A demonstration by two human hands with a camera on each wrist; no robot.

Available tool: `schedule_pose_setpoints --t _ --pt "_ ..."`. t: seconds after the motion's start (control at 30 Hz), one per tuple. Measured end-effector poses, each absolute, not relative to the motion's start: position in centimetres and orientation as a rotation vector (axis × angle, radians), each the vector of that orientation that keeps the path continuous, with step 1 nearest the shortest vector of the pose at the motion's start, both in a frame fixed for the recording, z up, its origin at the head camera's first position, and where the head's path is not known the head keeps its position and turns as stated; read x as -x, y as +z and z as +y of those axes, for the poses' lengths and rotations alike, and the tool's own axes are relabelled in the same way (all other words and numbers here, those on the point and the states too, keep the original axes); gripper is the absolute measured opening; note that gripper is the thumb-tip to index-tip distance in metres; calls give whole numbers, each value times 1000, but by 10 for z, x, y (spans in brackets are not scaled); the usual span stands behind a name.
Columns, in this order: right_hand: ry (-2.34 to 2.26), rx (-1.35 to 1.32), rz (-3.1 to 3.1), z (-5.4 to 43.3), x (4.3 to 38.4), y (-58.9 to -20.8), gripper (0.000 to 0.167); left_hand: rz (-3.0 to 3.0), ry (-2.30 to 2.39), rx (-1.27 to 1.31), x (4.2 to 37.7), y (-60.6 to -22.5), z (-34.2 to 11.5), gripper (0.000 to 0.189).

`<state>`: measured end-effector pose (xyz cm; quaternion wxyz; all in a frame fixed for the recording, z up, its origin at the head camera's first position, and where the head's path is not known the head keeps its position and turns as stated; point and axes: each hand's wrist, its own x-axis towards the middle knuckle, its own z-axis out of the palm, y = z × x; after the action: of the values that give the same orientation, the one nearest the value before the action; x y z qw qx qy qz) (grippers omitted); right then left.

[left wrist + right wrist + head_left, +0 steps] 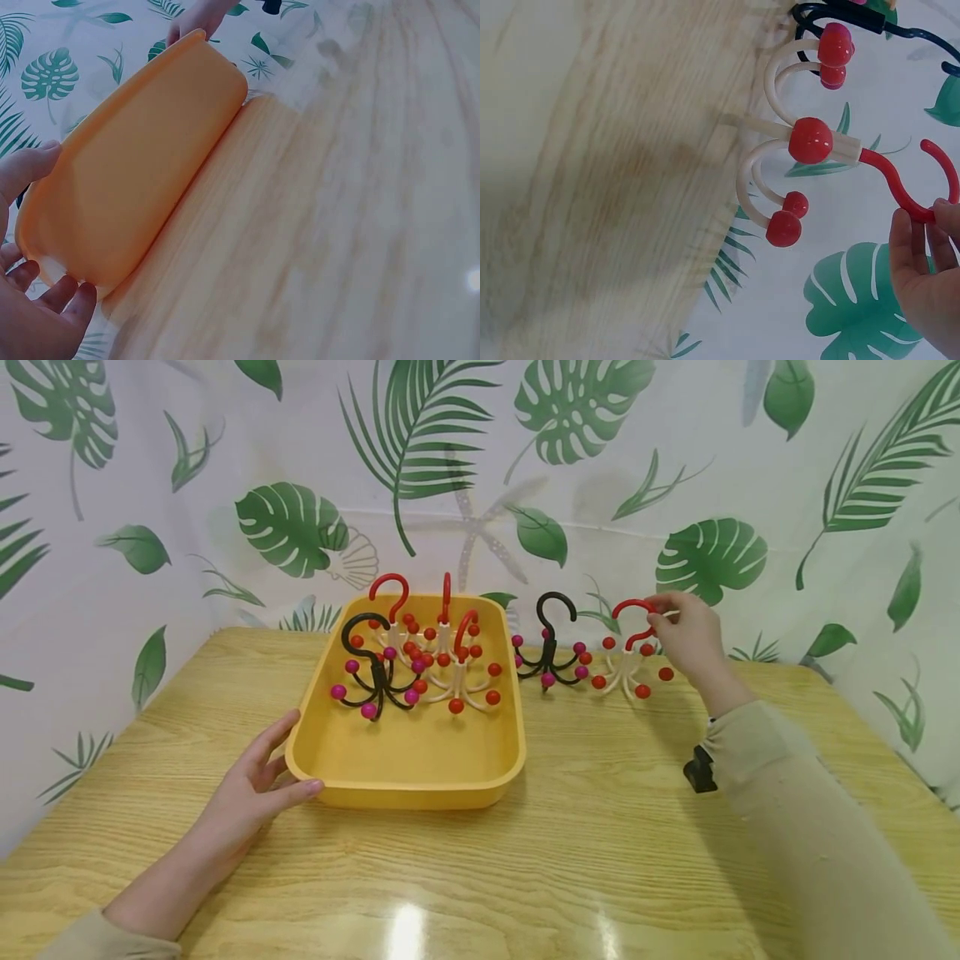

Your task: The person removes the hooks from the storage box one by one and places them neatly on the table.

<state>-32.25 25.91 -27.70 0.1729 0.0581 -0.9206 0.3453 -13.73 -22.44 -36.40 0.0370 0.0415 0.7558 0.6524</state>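
My right hand (pixel 688 635) pinches the red hook of a claw hanger (pixel 628 672) between thumb and fingers. That hanger has curved cream arms tipped with red balls and stands upright at the table's back edge. Close on its left is a black claw hanger (pixel 550 652) with magenta balls. A yellow tray (pixel 405 789) holds several more: cream ones with red hooks, such as the cream hanger (pixel 460 681), and a black hanger (pixel 378 677) with magenta balls. My left hand (pixel 251 789) grips the tray's near left corner, thumb on the front rim and fingers along the side.
The wooden table (pixel 600 860) reaches back to a white cloth (pixel 600 510) printed with green leaves. A small black object (pixel 701 770) shows at my right sleeve, by the wrist. The tray's right wall stands close to the black hanger outside it.
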Motion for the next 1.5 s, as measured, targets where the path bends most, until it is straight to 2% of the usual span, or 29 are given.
schedule_pose_setpoints --t 1.13,1.5 --pt "997 -125 -2581 260 323 -288 30 2286 2047 -181 137 -366 -223 85" --pt "1002 -274 -2480 224 315 -271 32 2321 2012 -160 139 -366 -224 85"
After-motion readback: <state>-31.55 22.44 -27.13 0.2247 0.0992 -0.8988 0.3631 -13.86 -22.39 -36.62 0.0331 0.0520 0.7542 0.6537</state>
